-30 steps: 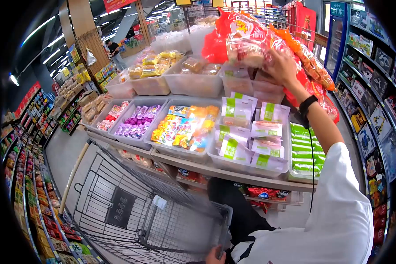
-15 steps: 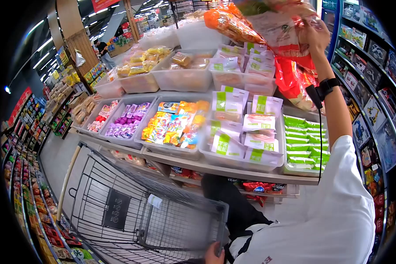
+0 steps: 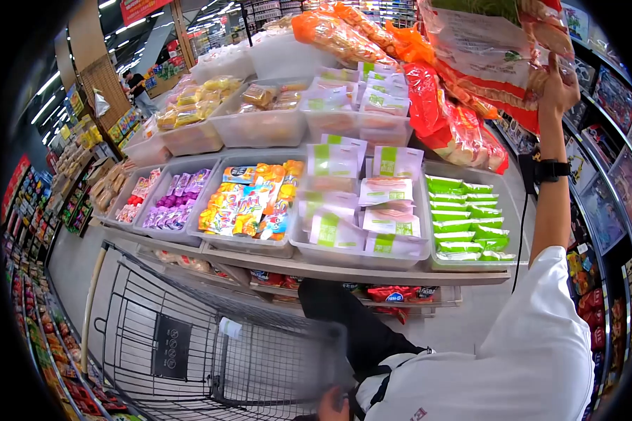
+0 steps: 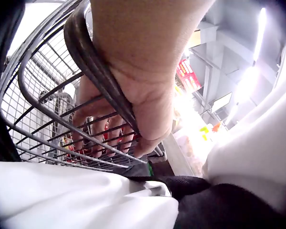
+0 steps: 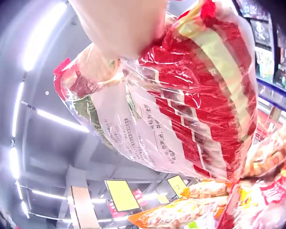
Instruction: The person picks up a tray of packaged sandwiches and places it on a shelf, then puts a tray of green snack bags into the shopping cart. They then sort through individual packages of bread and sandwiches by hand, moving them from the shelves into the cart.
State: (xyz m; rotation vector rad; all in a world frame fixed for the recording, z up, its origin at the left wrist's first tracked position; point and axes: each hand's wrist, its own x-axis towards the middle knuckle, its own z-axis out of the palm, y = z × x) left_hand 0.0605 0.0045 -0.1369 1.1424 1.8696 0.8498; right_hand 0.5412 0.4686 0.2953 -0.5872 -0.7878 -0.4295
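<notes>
Right hand (image 3: 558, 95): closed on the edge of a large clear-and-red bag (image 3: 495, 45), index finger pointing up along the plastic, the rest bent in against it. Right wrist view shows printed text and red stripes on the bag; fingers mostly hidden there. Bag is held up at the upper right of the head view, in front of the right-side shelves (image 3: 614, 116). It overlaps the pile of orange and red bags (image 3: 463, 137) in view; can't tell if they touch.

Left hand (image 4: 124, 107): down at the wire cart (image 4: 43, 112), draped over its rim. Fingers relaxed, slightly bent, spread behind the wires, thumb on the near side. Not wrapped round anything that I can see.

Table (image 3: 372, 270), front row, 5 bins left to right: red-and-white packets (image 3: 137, 200), purple packets (image 3: 175, 200), orange-and-blue packets (image 3: 249, 200), white-and-green packets (image 3: 337, 231), green packets (image 3: 470, 224). Row behind has yellow packs (image 3: 200, 102), brown packs (image 3: 260, 96) and more white-and-green ones. Pile sits behind the green packets. Red packets (image 3: 393, 293) on the lower shelf. Black band (image 3: 551, 170) on the right wrist, cable hanging beside the arm. 1 person (image 3: 137, 88) in the background.
</notes>
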